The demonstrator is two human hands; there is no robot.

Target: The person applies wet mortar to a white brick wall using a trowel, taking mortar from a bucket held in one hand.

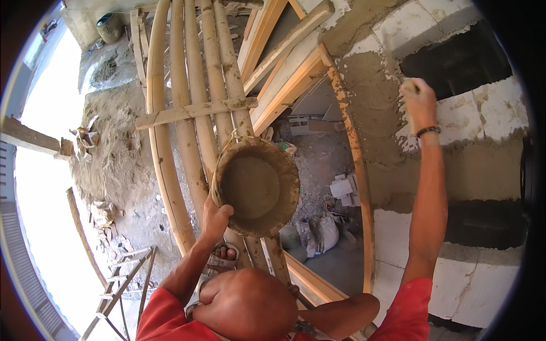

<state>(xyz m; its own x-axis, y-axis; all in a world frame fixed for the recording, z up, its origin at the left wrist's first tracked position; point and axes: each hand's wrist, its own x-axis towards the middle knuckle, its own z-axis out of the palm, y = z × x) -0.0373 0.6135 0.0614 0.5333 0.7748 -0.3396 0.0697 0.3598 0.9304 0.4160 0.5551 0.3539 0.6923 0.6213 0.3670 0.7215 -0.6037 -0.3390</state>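
Left hand (pixel 218 220) clamped on bucket (pixel 289 184) — right hand (pixel 420 105) apart, grip unclear — any lettering illegible.

Bucket (pixel 288 184) is matt and crusted, wall mortar (pixel 372 85) rough and matt, poles (pixel 154 74) smooth wood, frame (pixel 355 149) mortar-spattered wood.

No writing, label, number or sign can be read anywhere in view.
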